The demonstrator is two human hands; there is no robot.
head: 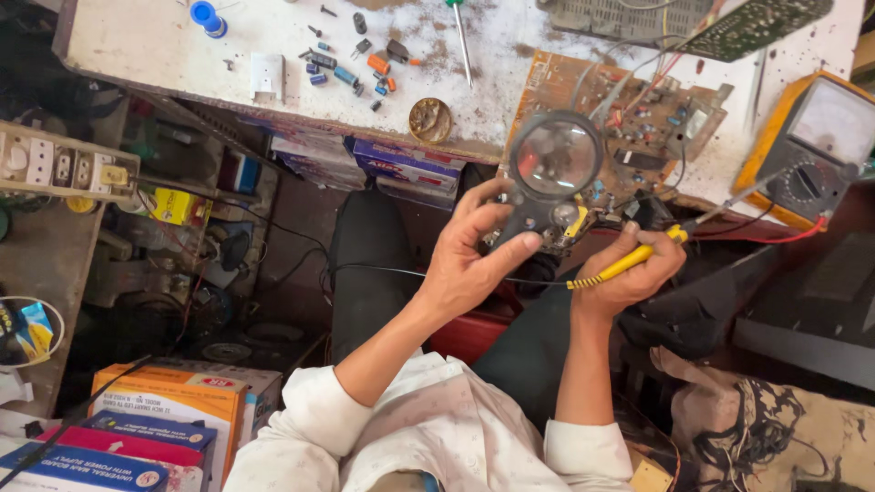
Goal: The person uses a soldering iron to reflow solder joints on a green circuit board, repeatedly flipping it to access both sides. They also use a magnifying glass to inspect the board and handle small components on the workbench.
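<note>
Left hand (465, 264) grip clamped on magnifying glass (554, 159) handle; right hand (629, 273) grip clamped on yellow probe (629, 262), just beside.

Bench (164, 46): loose capacitors (351, 68), a screwdriver (462, 41), a round tin (429, 119). A yellow multimeter (816, 146) sits at the right edge. Stacked boxes (173, 410) lie on the floor, lower left.
</note>
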